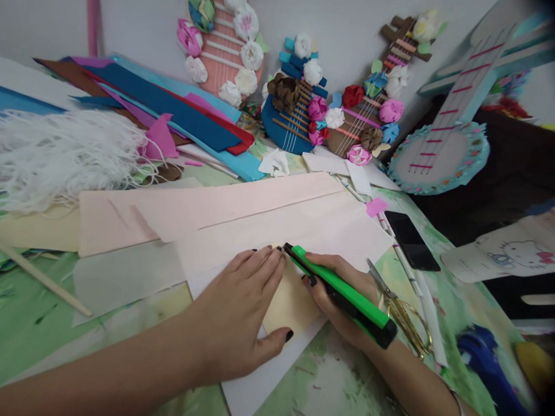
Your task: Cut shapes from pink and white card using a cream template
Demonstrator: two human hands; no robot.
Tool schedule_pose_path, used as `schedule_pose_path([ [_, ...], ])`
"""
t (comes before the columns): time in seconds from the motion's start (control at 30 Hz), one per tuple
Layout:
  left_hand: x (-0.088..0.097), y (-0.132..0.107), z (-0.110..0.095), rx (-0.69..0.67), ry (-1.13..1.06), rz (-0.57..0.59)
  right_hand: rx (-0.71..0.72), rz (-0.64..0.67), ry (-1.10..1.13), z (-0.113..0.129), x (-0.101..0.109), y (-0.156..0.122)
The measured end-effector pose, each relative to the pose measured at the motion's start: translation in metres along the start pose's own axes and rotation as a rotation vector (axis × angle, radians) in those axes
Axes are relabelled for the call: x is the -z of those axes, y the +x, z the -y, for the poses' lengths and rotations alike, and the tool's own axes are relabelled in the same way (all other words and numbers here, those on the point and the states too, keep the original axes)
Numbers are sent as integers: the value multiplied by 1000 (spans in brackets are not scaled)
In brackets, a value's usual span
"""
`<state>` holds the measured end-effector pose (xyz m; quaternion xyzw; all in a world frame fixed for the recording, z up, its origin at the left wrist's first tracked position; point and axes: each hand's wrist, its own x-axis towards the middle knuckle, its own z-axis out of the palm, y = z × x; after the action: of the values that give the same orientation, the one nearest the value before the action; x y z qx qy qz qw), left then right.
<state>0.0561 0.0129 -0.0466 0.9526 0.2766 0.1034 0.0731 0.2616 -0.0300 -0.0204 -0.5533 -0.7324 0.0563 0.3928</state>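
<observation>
My left hand (237,310) lies flat, fingers stretched out, pressing a pale yellow paper piece (290,305) onto a large pink sheet (304,224). My right hand (342,301) is closed around a green utility knife (342,289). The knife's black tip rests at the far corner of the yellow piece, right by my left fingertips. The pink sheet lies on a green cutting mat (339,386).
Gold scissors (399,309) and a black phone (410,240) lie right of my right hand. Coloured paper sheets (172,107), white feathery fibres (56,158) and paper guitar crafts with flowers (299,105) fill the back. A wooden stick (38,275) lies at left.
</observation>
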Motion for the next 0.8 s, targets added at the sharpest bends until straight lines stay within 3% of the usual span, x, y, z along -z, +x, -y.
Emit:
schedule_pose_path([
  [0.8, 6, 2, -1, 10, -19, 41, 11, 4, -42, 6, 5, 1],
])
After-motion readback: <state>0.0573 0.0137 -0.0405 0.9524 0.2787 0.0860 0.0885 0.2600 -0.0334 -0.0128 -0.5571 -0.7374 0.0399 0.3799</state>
